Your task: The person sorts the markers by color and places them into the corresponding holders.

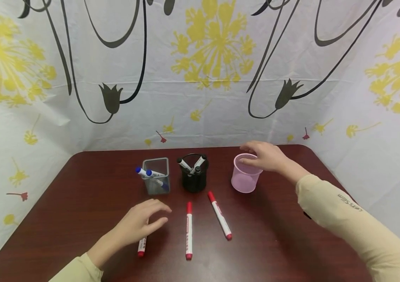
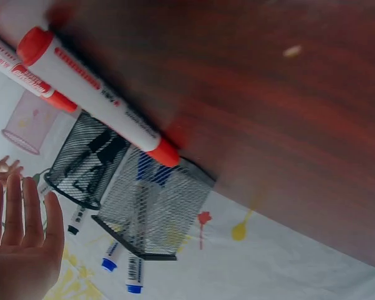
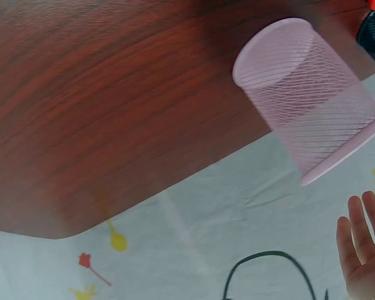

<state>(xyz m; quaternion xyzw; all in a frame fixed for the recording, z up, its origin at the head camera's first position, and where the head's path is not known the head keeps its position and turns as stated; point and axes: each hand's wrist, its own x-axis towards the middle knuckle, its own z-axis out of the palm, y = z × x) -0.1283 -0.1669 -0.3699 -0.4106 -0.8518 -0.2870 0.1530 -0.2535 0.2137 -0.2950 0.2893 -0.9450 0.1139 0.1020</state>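
My left hand (image 1: 138, 223) hovers over a red-capped white marker (image 1: 142, 246) on the table, hiding its far part. In the left wrist view its fingers (image 2: 32, 215) are straight, with nothing held. Two more red markers lie to its right, a middle marker (image 1: 189, 235) and a slanted marker (image 1: 221, 217). Over the mouth of a pink round mesh pen cup (image 1: 245, 181) is my right hand (image 1: 265, 156), thumb across the opening in the head view. The right wrist view shows that hand's fingers (image 3: 359, 232) extended and apart from the cup's rim.
A grey square mesh holder (image 1: 152, 189) with blue-capped markers stands at the back of the dark wooden table (image 1: 90, 188). Beside it is a black round mesh cup (image 1: 194, 183) holding black-capped markers. Patterned white cloth (image 1: 186, 109) hangs behind the table and along its sides.
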